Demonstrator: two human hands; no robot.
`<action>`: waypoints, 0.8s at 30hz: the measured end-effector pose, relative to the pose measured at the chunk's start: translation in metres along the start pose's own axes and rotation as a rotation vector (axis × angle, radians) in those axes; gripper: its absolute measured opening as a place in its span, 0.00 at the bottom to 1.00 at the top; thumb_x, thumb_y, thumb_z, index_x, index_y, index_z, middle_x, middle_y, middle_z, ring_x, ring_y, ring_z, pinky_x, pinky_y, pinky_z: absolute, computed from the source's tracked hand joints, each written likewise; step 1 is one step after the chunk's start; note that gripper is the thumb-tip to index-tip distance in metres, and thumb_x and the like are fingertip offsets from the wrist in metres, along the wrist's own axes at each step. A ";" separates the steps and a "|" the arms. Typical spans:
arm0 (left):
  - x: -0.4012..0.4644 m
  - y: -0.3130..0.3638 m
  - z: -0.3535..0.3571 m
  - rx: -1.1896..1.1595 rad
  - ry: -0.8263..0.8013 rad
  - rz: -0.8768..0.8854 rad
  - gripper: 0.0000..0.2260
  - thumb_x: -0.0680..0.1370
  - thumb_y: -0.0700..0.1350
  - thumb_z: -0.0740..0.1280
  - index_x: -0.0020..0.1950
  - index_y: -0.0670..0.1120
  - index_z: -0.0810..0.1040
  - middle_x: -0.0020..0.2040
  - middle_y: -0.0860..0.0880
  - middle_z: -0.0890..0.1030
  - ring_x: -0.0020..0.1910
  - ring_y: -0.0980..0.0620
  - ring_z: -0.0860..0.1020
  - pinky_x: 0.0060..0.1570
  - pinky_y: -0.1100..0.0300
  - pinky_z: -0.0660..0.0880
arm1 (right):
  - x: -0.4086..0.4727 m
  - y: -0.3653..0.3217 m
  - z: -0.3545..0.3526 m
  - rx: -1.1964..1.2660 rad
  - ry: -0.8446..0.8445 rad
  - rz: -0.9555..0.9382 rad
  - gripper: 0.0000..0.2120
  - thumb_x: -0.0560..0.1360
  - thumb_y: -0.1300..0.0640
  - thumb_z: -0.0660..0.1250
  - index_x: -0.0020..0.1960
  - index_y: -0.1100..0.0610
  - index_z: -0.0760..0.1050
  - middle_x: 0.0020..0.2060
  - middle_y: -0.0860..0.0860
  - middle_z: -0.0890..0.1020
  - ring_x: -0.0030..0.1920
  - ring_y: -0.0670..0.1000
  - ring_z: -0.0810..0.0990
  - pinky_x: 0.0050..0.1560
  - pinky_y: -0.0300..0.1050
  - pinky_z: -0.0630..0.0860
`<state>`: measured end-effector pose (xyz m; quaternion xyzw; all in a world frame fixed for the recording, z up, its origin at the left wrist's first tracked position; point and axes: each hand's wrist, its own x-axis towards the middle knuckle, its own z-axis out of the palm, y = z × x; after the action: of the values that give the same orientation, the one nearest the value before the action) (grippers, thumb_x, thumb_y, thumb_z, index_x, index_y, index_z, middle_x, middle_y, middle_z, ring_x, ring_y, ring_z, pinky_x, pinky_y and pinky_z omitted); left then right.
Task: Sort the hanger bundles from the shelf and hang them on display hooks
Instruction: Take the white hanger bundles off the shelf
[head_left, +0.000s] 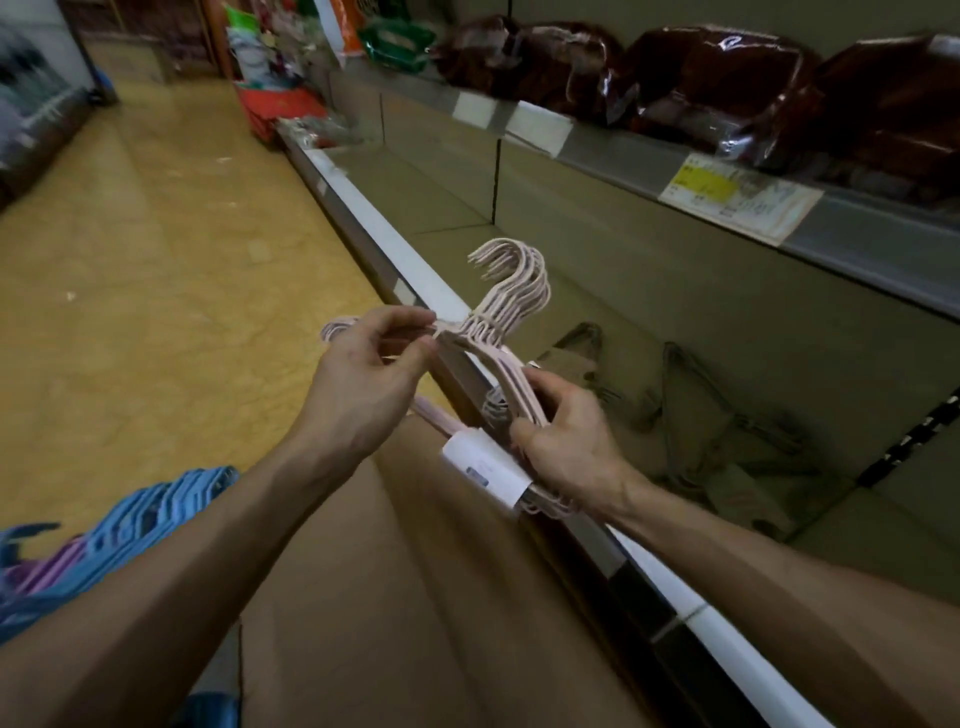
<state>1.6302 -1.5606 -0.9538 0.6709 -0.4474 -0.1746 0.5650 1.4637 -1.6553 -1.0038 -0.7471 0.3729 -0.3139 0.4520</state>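
Observation:
A bundle of pale pink hangers (511, 291) sits between both hands above the shelf's front edge, its hooks pointing up and away. My left hand (363, 376) pinches the bundle just below the hooks. My right hand (563, 441) grips the hangers' lower arms beside a white paper band (485, 470) wrapped around them. Dark olive hangers (696, 395) lie loose on the lower shelf (571, 249) behind my right hand.
Blue and purple hanger bundles (119, 525) lie at the lower left on a brown carton (395, 597). The upper shelf (857, 228) holds dark brown wrapped packs (711, 78) and price labels. A yellow floor aisle (156, 260) runs left, with a red basket (275, 109) far off.

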 end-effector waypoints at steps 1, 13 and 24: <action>0.000 0.000 -0.005 0.032 0.014 0.005 0.13 0.80 0.47 0.67 0.64 0.52 0.78 0.56 0.56 0.81 0.55 0.60 0.78 0.49 0.68 0.73 | -0.004 -0.003 0.010 -0.011 -0.029 -0.017 0.24 0.72 0.65 0.68 0.64 0.46 0.74 0.47 0.40 0.81 0.46 0.38 0.81 0.42 0.34 0.81; -0.007 0.001 -0.067 0.342 0.134 0.035 0.11 0.77 0.57 0.68 0.53 0.50 0.76 0.42 0.58 0.78 0.39 0.62 0.77 0.33 0.68 0.69 | -0.056 -0.055 0.089 -0.235 -0.191 -0.313 0.31 0.76 0.58 0.67 0.76 0.46 0.61 0.63 0.45 0.72 0.59 0.45 0.73 0.58 0.47 0.78; -0.039 0.009 -0.118 -0.062 0.002 -0.051 0.08 0.75 0.49 0.73 0.52 0.52 0.82 0.46 0.54 0.86 0.46 0.56 0.85 0.45 0.57 0.83 | -0.059 -0.089 0.098 0.211 -0.464 0.243 0.38 0.66 0.37 0.76 0.70 0.52 0.69 0.55 0.45 0.81 0.51 0.44 0.83 0.47 0.40 0.79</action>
<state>1.6937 -1.4582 -0.9209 0.6644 -0.4242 -0.2021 0.5812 1.5363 -1.5348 -0.9689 -0.6975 0.3118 -0.1149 0.6348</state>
